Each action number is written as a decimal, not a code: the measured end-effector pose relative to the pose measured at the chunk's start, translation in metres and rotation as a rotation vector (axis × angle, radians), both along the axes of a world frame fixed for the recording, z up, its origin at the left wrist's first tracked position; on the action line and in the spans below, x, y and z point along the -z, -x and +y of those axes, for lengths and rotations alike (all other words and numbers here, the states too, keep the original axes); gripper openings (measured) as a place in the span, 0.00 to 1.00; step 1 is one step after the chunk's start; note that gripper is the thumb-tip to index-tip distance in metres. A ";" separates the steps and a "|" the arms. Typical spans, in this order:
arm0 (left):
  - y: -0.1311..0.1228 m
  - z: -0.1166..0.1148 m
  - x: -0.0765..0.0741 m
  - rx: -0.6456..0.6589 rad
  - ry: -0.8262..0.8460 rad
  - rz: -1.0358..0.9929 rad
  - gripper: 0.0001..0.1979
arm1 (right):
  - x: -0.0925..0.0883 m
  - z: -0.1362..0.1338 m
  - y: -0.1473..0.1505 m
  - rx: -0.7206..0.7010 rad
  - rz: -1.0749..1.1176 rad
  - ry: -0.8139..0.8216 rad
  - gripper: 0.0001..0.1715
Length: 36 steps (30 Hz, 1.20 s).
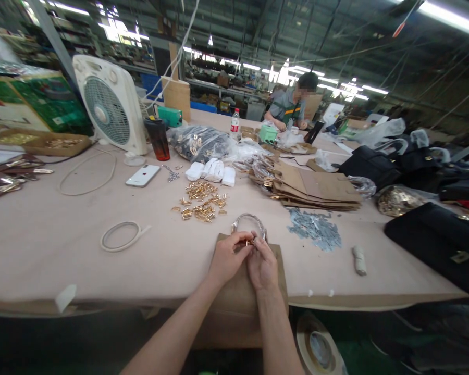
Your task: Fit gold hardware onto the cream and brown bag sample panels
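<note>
A brown bag panel [234, 291] lies in front of me over the table's front edge. Its curved handle [252, 216] looks wrapped in clear plastic. Close to the handle's base, my left hand [227, 258] pinches a small gold metal fitting [249, 242] between thumb and fingers. My right hand [263, 265] is closed on the same fitting from the other side, palm turned up. The fingers hide most of the piece, so its exact shape is unclear. Beyond the hands lies a loose pile of gold metal fittings [204, 194]. Flat grey metal pieces [315, 227] are spread to the right.
Stacked brown bag panels [316, 187] lie behind the grey pieces. Left are a tape roll [120, 237], a phone [143, 175], a tumbler [157, 140] and a fan [107, 104]. Black bags [437, 245] crowd the right. A co-worker [293, 104] sits across the table.
</note>
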<state>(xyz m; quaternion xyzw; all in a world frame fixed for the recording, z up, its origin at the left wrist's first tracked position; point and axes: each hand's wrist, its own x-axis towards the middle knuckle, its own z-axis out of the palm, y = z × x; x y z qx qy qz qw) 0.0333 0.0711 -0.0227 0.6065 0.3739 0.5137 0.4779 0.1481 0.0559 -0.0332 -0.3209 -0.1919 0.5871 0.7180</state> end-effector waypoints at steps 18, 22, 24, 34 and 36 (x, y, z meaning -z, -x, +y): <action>0.004 0.000 0.002 0.040 0.054 -0.068 0.17 | -0.006 0.000 -0.013 -0.149 0.043 0.046 0.21; 0.004 -0.001 0.000 0.131 0.059 -0.075 0.16 | -0.007 0.000 -0.022 -0.246 0.038 0.070 0.25; 0.004 -0.001 -0.001 0.141 0.071 -0.095 0.17 | -0.008 0.000 -0.020 -0.260 0.004 0.068 0.25; 0.003 0.005 0.001 0.106 0.158 -0.183 0.22 | -0.004 -0.015 -0.017 0.300 -0.615 -0.019 0.15; 0.003 0.005 0.001 0.127 0.163 -0.196 0.22 | -0.011 -0.017 -0.022 0.219 -0.761 -0.049 0.16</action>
